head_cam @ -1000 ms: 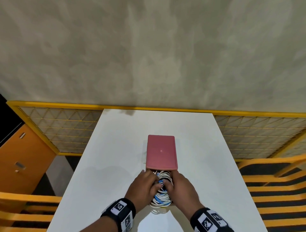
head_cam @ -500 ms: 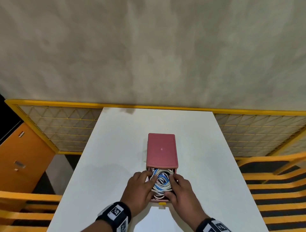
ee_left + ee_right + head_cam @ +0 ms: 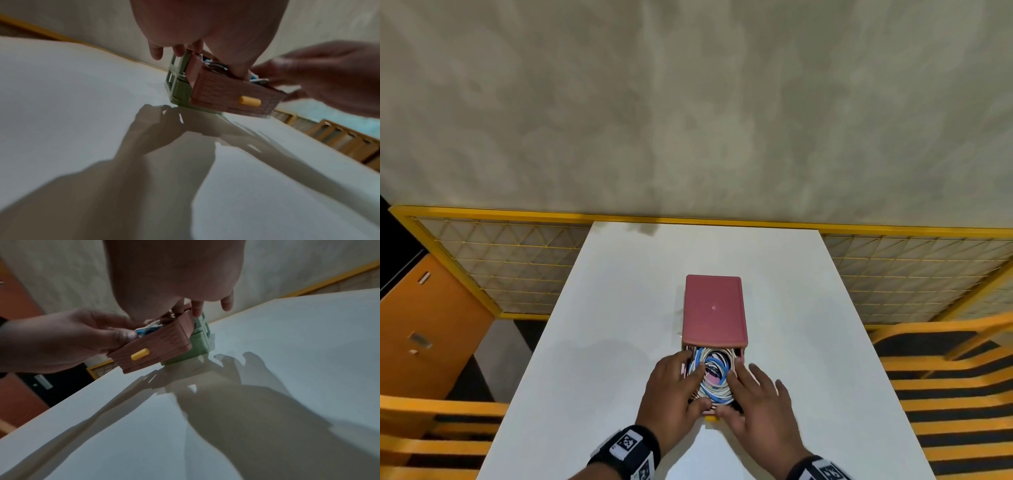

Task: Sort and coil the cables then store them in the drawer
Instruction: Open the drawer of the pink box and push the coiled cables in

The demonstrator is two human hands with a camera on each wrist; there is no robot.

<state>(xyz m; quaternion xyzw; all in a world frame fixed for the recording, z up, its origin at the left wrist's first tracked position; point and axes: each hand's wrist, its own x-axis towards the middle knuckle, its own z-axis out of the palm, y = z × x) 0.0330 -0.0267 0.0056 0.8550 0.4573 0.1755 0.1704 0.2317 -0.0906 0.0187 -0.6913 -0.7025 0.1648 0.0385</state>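
A small case with a pink top (image 3: 714, 308) stands mid-table, its brown drawer (image 3: 232, 97) pulled out toward me. White and blue coiled cables (image 3: 714, 375) fill the drawer. My left hand (image 3: 688, 380) lies over the drawer's left side, with one finger on the coils and the thumb at the front corner. My right hand (image 3: 743, 387) lies along the right side, index finger against the coils, thumb at the front, other fingers spread over the table. The yellow drawer handle (image 3: 139, 354) is free. Both hands cover the drawer's near edge.
The white table (image 3: 619, 325) stretches all around the case. A yellow mesh fence (image 3: 517, 267) runs behind the table's far edge. An orange cabinet (image 3: 424, 325) stands at the left, and orange slatted chairs (image 3: 945, 377) flank the table.
The cable bundle, held at the box's front a second ago, now lies down in the drawer. Both hands have sunk with it, and the right hand's fingers have spread.
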